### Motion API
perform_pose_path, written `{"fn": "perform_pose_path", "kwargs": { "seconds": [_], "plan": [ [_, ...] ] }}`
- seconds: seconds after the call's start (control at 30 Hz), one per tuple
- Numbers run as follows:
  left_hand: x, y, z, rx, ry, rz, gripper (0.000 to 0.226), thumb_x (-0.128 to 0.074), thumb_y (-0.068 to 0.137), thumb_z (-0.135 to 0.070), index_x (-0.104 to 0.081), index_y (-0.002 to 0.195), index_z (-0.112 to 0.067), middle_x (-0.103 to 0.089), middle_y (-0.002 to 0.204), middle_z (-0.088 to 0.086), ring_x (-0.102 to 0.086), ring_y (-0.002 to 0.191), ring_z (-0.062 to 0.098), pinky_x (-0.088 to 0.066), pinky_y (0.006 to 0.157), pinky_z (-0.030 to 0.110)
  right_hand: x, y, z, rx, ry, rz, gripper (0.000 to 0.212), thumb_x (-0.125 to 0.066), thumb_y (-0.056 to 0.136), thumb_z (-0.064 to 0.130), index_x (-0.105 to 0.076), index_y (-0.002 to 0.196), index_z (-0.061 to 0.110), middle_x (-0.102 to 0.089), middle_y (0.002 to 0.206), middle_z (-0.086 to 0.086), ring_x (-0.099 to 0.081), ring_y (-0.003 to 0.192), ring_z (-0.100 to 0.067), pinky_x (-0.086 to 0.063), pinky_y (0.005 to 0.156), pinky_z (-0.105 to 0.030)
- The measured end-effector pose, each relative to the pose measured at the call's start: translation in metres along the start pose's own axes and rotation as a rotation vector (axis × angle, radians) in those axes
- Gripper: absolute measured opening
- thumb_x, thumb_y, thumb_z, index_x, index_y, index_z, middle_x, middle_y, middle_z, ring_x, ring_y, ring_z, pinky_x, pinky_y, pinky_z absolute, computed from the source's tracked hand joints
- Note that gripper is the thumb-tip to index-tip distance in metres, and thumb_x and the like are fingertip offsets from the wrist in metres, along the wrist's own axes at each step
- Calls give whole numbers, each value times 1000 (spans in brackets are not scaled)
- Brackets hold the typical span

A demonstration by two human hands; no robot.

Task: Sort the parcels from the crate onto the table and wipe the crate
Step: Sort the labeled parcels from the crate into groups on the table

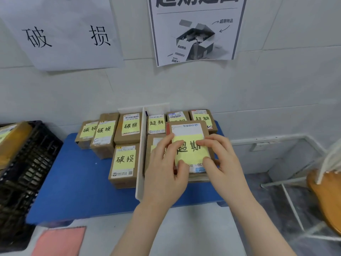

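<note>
Left hand (165,164) and right hand (220,159) both grip my parcel (188,130) by its side edges. It is just right of the white divider (141,145)

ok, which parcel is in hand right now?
The front parcel right of the white divider, nearest the camera: left hand and right hand both grip it. Nothing else is held.

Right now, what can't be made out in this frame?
Head view:
- Crate: cut by the left edge; remaining contents unclear.
- Lower parcel: its note hidden by the left hand and the held parcel.
- Held parcel's bottom label: partly covered by the right hand.
- Poster heading: cut by the top edge.
- Pink sheet: cut by the bottom edge; material unclear.
</note>
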State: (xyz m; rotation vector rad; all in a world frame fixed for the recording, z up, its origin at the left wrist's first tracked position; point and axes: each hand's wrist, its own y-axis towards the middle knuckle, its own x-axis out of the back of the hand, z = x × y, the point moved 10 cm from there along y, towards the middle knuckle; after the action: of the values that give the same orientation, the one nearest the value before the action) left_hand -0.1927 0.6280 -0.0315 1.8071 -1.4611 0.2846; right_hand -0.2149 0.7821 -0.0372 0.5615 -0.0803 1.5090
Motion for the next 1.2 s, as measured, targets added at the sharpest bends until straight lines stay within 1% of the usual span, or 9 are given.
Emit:
{"fn": "perform_pose_path", "kwargs": {
  "seconds": [0.07,0.23,0.37,0.43,0.63,0.83,1.0,1.13,1.2],
  "plan": [
    [-6,1,4,2,-15,25,50,-36,85,-38,-52,130,-23,-33,145,-17,-32,134,4,-49,92,27,-1,-1,-6,-22,5,-9,38,-45,78,18,-62,111,27,-43,122,19,-49,118,-14,-55,81,-39],
    [-15,1,5,-27,-13,82,46,-42,86,-30,-53,131,-22,-34,146,-15,-31,134,4,-41,90,12,-1,-6,-16,-53,-7,-37,38,-45,79,18,-62,113,25,-44,123,17,-48,119,-15,-55,81,-41],
    [-27,2,7,-33,-6,125,46,-42,86,-30,-51,132,-25,-31,147,-17,-28,134,0,-46,86,14,2,-6,-28,-71,-3,-56,39,-45,79,18,-62,113,25,-44,124,17,-48,119,-12,-55,80,-41],
    [-35,3,8,-33,-8,123,46,-42,86,-30,-51,131,-24,-30,148,-16,-27,133,-1,-40,88,9,5,-4,-36,-75,-2,-48,39,-45,79,17,-62,113,25,-43,124,18,-48,119,-12,-55,80,-41],
    [-77,2,26,21,12,172,49,-31,88,-35,-48,133,-25,-26,150,-14,-28,133,3,-35,99,16,3,7,-78,-92,-60,6,39,-46,80,18,-61,116,23,-43,124,17,-47,118,-16,-53,84,-44],
    [-141,3,58,8,269,369,51,-29,90,-33,-46,136,-21,-31,153,-4,-37,134,16,-35,105,38,-9,8,-141,-94,-96,35,41,-56,84,-5,-64,114,22,-44,129,12,-44,120,-14,-54,84,-38],
    [-180,-1,91,-2,547,560,52,-24,94,-37,-42,140,-23,-32,153,-1,-38,135,25,-14,114,55,-31,7,-191,-173,-107,168,41,-58,87,-1,-63,122,20,-40,134,14,-42,125,-16,-50,92,-34],
    [-184,0,99,-13,657,553,48,-28,97,-37,-45,140,-23,-39,150,2,-39,136,30,-21,110,62,-39,10,-203,-149,-112,266,42,-57,93,9,-58,131,28,-34,143,22,-35,132,-6,-46,96,-19],
    [-179,1,99,-19,698,505,47,-31,96,-36,-47,139,-23,-42,148,3,-36,139,30,-21,108,66,-43,14,-205,-152,-110,320,43,-55,95,10,-55,134,28,-30,144,25,-33,133,-4,-48,94,-17]
  ]
}}
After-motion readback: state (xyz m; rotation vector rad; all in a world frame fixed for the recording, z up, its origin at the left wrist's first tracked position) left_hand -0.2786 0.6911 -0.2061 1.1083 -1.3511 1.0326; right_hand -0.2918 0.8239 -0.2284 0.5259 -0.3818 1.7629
